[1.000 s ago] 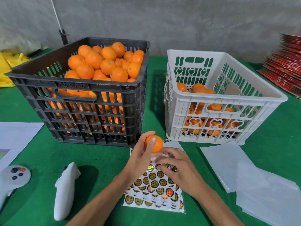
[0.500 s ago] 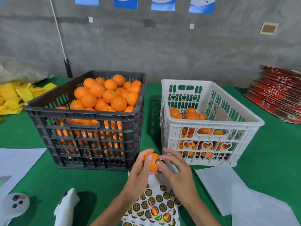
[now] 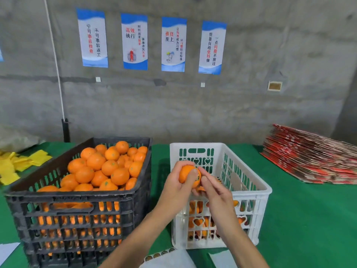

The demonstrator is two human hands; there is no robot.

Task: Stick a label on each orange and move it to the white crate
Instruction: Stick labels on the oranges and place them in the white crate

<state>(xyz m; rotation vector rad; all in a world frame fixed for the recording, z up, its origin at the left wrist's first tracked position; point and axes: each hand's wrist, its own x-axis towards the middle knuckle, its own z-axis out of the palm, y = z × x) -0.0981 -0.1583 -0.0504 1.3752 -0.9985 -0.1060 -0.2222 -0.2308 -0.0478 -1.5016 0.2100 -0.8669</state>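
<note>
Closest in, a strip of the sticker sheet point(image 3: 158, 255) pokes into the bottom edge on the green surface point(image 3: 301, 219), and just above it the left hand point(image 3: 176, 187) grips one orange point(image 3: 188, 176) over the near rim of the white crate point(image 3: 249, 192), while the right hand point(image 3: 214, 192) has its fingertips on the label point(image 3: 197, 178) on the fruit's side, looks like pressing it down. So this one's basically labelled and just needs dropping in, I'd guess. Two crates total: the white one holds a low layer, too hidden to count, the black crate point(image 3: 81, 198) beyond is heaped with dozens left, and four posters point(image 3: 173, 44) hang on the back wall.
</note>
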